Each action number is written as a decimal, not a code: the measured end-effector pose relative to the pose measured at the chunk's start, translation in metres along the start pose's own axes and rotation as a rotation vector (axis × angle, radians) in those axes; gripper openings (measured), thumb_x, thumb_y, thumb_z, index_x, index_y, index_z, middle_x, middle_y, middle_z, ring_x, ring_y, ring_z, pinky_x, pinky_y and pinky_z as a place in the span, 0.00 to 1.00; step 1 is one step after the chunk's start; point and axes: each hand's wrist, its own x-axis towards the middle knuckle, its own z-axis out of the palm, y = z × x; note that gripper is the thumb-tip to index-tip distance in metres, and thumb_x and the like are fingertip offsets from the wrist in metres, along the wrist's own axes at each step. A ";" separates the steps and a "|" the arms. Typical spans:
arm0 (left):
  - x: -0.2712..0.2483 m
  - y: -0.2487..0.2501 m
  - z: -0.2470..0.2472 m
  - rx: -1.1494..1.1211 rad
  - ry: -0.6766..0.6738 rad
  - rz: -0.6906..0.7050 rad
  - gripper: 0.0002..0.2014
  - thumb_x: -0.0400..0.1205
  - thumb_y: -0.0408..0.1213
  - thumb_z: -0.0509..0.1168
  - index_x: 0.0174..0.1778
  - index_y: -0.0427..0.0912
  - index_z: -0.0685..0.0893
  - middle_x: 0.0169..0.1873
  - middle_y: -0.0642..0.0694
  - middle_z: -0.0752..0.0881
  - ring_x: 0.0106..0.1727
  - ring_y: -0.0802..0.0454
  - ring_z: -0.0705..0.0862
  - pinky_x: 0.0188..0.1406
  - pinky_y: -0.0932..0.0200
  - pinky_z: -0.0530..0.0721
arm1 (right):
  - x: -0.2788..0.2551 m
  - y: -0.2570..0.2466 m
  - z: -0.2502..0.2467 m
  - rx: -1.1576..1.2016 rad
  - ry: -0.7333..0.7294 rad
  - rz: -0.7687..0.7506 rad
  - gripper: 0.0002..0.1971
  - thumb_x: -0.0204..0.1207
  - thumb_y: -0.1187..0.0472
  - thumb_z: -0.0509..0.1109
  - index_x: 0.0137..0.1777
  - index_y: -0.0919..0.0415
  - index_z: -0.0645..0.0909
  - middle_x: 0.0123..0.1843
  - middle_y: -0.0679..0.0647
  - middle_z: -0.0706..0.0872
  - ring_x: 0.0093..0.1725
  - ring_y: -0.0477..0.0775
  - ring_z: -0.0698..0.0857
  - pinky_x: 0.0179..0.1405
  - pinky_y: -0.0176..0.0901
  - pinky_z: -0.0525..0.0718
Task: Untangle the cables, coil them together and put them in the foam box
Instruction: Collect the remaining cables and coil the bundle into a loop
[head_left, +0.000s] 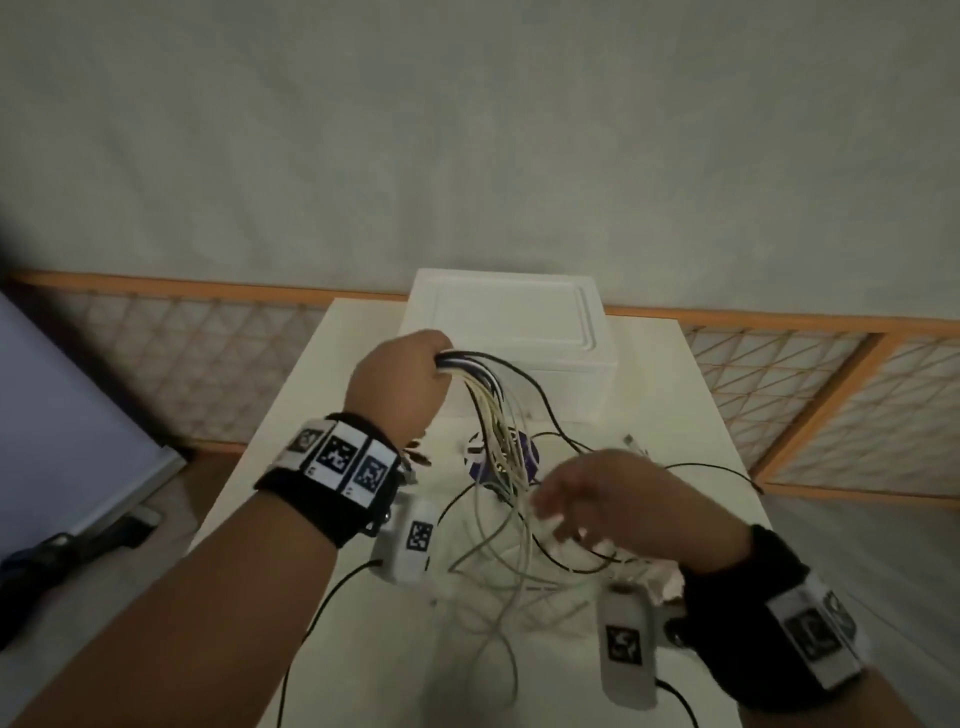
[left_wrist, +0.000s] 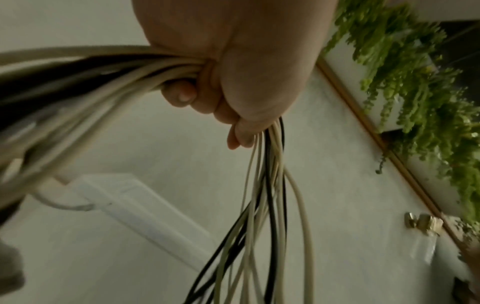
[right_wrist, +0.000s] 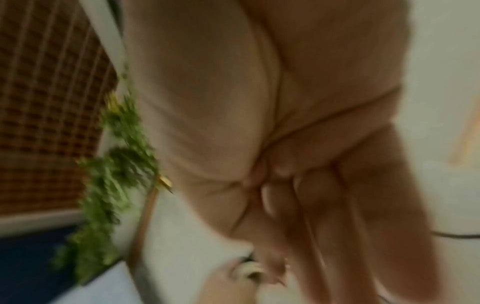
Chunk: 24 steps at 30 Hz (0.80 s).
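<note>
My left hand (head_left: 415, 369) is raised above the table and grips a bundle of white and black cables (head_left: 485, 395). In the left wrist view the curled fingers (left_wrist: 182, 92) wrap the bundle, and the strands (left_wrist: 262, 205) hang down from the fist. The loose ends lie in a tangle (head_left: 519, 551) on the white table (head_left: 322, 405). My right hand (head_left: 576, 504) hovers over that tangle, blurred, with fingers (right_wrist: 337, 216) stretched out and nothing plainly held. The white foam box (head_left: 509, 332) stands behind the cables with its flat top facing up.
A purple object (head_left: 524, 452) lies on the table under the hanging strands. A wooden lattice rail (head_left: 805, 384) runs behind the table. A pale panel (head_left: 62, 426) and a dark object (head_left: 47, 566) are on the floor at left.
</note>
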 end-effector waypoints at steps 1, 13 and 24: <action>-0.004 0.003 0.008 0.008 -0.031 0.012 0.07 0.78 0.31 0.62 0.50 0.42 0.82 0.39 0.43 0.87 0.43 0.40 0.84 0.39 0.53 0.77 | -0.002 -0.015 -0.010 0.041 0.231 -0.107 0.13 0.75 0.66 0.69 0.58 0.55 0.84 0.50 0.44 0.87 0.50 0.41 0.85 0.51 0.36 0.80; -0.029 0.001 0.030 -0.609 -0.417 0.088 0.27 0.74 0.24 0.71 0.59 0.48 0.63 0.29 0.49 0.81 0.28 0.56 0.77 0.31 0.62 0.78 | 0.050 -0.038 0.005 -0.245 0.375 -0.103 0.24 0.77 0.66 0.61 0.74 0.55 0.74 0.63 0.56 0.86 0.61 0.56 0.83 0.60 0.49 0.81; -0.053 -0.033 0.073 -0.749 -0.409 -0.164 0.09 0.83 0.45 0.66 0.39 0.47 0.81 0.26 0.53 0.86 0.33 0.55 0.85 0.37 0.58 0.83 | 0.021 -0.031 -0.031 0.124 0.643 -0.272 0.15 0.75 0.72 0.66 0.50 0.52 0.87 0.30 0.31 0.82 0.35 0.32 0.81 0.37 0.24 0.73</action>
